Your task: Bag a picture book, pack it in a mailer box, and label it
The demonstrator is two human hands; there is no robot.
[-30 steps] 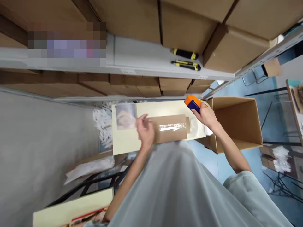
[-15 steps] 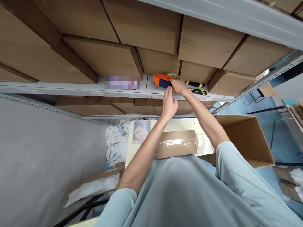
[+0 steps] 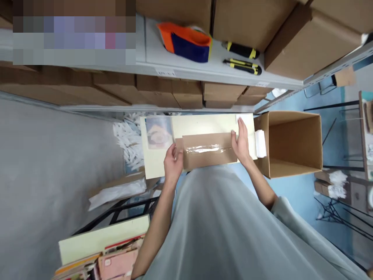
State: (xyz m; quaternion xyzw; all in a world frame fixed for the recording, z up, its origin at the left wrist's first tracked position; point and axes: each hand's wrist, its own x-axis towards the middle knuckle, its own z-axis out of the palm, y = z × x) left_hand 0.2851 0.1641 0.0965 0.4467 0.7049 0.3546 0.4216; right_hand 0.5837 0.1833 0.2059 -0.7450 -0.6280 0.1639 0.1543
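A taped cardboard box (image 3: pixel 210 158) lies on the pale yellow tabletop (image 3: pixel 201 123) in front of me, a strip of clear shiny tape along its top. At its left end is my left hand (image 3: pixel 173 162), thumb and curved fingers closed about the end flap. My right hand (image 3: pixel 241 142) rests against the opposite end with its fingers stretched out and the thumb at the box's edge. Above, on the grey shelf, sits an orange and dark blue tape dispenser (image 3: pixel 189 46), apart from both hands. Beside it lie two black and yellow utility knives (image 3: pixel 242 67).
Brown cartons (image 3: pixel 253 23) fill the shelves ahead. A large open carton (image 3: pixel 294 144) stands right of the table, with a small white packet (image 3: pixel 260 143) near it. White scraps (image 3: pixel 129 144) are heaped at left. Phone cases (image 3: pixel 118 264) lie lower left.
Both hands have left the tape dispenser on the shelf and come down to the two ends of the cardboard box. My view has tilted downward.
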